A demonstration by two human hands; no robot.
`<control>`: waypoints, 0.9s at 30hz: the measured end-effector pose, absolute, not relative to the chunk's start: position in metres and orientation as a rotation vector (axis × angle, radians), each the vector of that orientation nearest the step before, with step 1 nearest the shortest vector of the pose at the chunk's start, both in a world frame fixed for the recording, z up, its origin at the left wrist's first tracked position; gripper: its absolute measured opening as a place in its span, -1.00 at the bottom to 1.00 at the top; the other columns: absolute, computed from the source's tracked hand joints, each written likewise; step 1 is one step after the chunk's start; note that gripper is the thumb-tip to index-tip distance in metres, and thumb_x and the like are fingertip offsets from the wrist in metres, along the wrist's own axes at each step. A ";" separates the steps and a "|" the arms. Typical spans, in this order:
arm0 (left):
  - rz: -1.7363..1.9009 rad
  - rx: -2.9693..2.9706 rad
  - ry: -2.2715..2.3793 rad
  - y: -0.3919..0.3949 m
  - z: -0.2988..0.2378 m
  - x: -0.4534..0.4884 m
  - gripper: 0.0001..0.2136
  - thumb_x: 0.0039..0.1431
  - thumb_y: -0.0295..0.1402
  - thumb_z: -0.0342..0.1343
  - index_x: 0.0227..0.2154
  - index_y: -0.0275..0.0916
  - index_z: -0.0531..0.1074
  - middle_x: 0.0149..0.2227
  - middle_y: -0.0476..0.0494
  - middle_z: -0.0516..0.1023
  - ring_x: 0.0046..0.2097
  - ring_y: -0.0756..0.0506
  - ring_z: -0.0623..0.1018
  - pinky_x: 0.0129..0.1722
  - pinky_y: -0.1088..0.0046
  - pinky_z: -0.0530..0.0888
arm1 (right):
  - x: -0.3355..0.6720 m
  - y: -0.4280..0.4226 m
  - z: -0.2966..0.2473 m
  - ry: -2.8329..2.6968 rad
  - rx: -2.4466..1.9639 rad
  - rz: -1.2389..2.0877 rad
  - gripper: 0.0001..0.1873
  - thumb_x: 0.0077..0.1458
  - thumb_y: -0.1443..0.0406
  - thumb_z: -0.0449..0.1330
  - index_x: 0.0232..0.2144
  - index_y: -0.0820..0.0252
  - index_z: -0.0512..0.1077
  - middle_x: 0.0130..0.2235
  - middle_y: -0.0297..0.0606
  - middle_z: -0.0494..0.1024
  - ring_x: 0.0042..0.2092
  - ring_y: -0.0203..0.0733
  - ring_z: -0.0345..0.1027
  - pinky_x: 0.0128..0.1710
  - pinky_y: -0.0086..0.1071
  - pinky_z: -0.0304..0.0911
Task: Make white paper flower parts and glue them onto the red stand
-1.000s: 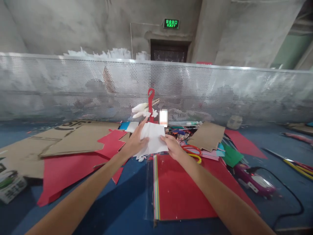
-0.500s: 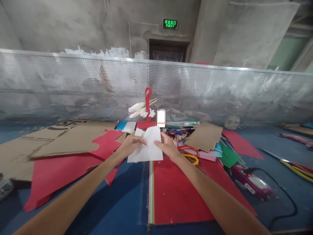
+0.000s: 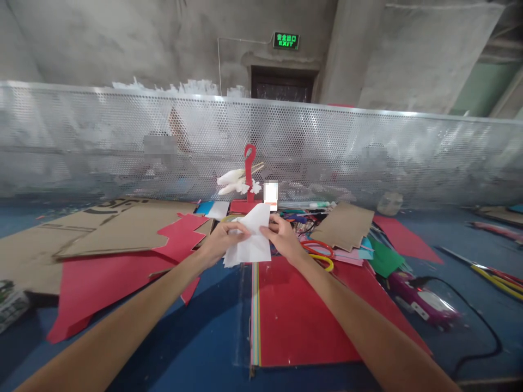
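Both hands hold a sheet of white paper (image 3: 255, 247) in the air above the blue table. My left hand (image 3: 224, 240) pinches its left side between thumb and fingers. On the right edge, my right hand (image 3: 283, 234) grips it the same way, thumb in front. The paper is bent, with its upper part standing up and its left side folded inward. Just behind it stands a red stand (image 3: 249, 173) with a looped top and white flower shapes (image 3: 232, 178) on it. Under and in front of the paper lies a stack of coloured sheets, red on top (image 3: 304, 316).
Brown cardboard (image 3: 118, 228) and cut red sheets (image 3: 110, 277) lie at left. Red and yellow scissor handles (image 3: 321, 253) rest among paper scraps right of centre. A purple corded device (image 3: 425, 305) and long scissors (image 3: 486, 272) lie right. A perforated metal panel (image 3: 196, 141) borders the back.
My left hand has moved right, toward my right hand, and the paper's left side is drawn in, so the sheet looks narrower. Both hands keep their hold.
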State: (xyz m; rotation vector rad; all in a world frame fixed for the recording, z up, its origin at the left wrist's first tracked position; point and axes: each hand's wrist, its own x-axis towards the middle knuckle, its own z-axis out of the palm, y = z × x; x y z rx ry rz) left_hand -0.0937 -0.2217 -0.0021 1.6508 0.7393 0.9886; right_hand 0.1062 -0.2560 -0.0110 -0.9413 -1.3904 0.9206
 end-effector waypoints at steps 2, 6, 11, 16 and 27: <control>0.932 1.580 0.741 -0.222 -0.003 -0.094 -0.74 -0.07 -0.16 0.36 -0.38 -0.23 0.61 -0.29 -0.16 0.64 -0.31 -0.12 0.57 -0.31 0.39 0.48 | 0.107 -0.258 -0.009 -1.421 -0.936 0.887 -0.67 0.05 0.21 0.27 -0.12 0.14 0.41 -0.27 -0.23 0.64 -0.32 -0.12 0.54 -0.31 -0.31 0.42; 0.896 1.679 0.823 -0.222 -0.002 -0.095 -0.74 0.03 -0.15 0.27 -0.27 -0.19 0.64 -0.27 -0.15 0.65 -0.34 -0.10 0.56 -0.39 0.43 0.44 | 0.108 -0.260 -0.004 -1.473 -0.980 0.836 -0.66 0.06 0.17 0.25 -0.11 0.15 0.39 -0.35 -0.26 0.62 -0.37 -0.15 0.51 -0.41 -0.38 0.36; 1.038 2.020 0.930 -0.215 0.005 -0.100 -0.71 0.08 -0.15 0.20 -0.21 -0.20 0.61 -0.13 -0.14 0.64 -0.16 -0.16 0.58 -0.17 0.37 0.47 | 0.132 -0.259 0.007 -1.678 -1.159 0.548 -0.69 0.17 0.19 0.12 -0.05 0.14 0.34 -0.30 -0.28 0.59 -0.38 -0.22 0.46 -0.41 -0.40 0.29; 1.129 2.252 0.930 -0.203 0.009 -0.109 -0.70 0.07 -0.17 0.22 -0.17 -0.19 0.59 -0.06 -0.14 0.63 0.01 -0.21 0.55 0.11 0.27 0.36 | 0.183 -0.266 0.019 -2.162 -1.874 -0.023 -0.82 0.07 0.25 0.23 -0.22 0.10 0.47 -0.28 -0.23 0.60 -0.19 -0.06 0.49 -0.24 -0.33 0.22; 1.100 2.232 0.950 -0.190 0.001 -0.114 -0.74 0.06 -0.22 0.17 -0.22 -0.17 0.60 -0.10 -0.10 0.65 -0.01 -0.19 0.58 0.07 0.31 0.40 | 0.213 -0.272 0.015 -2.455 -2.221 0.256 -0.36 -0.22 0.23 0.43 -0.04 0.08 0.32 -0.33 -0.32 0.49 -0.28 -0.04 0.44 -0.40 -0.37 0.14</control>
